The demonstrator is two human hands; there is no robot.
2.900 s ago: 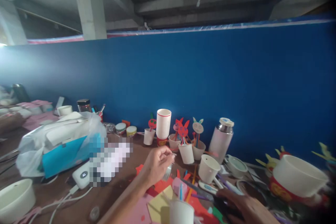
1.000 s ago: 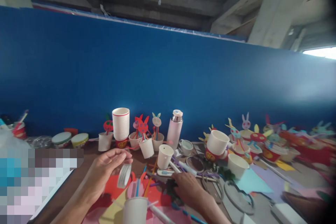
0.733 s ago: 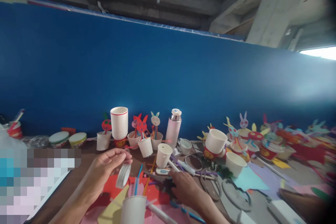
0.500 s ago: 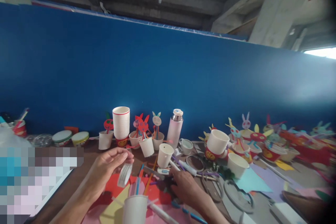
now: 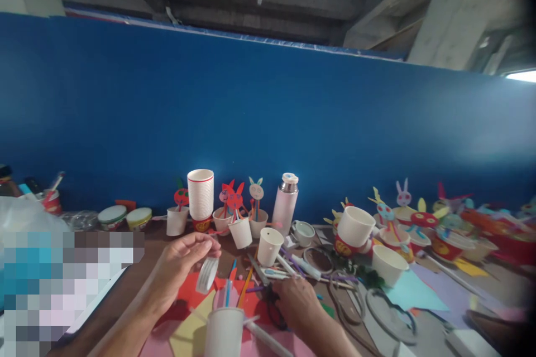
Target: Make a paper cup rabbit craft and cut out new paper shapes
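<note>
White tape roll hangs toward 11 o'clock from the paper cup, under the left hand, thumb and forefinger apparently pinching its end; hold it clear while the right hand, fingers curled, grip indeterminable, rests at the scissors toward 1 o'clock.

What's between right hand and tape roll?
Between the tape roll and right hand, in image order: a blue straw at the front paper cup, then an orange stick and purple stick. Depth is unclear.
</note>
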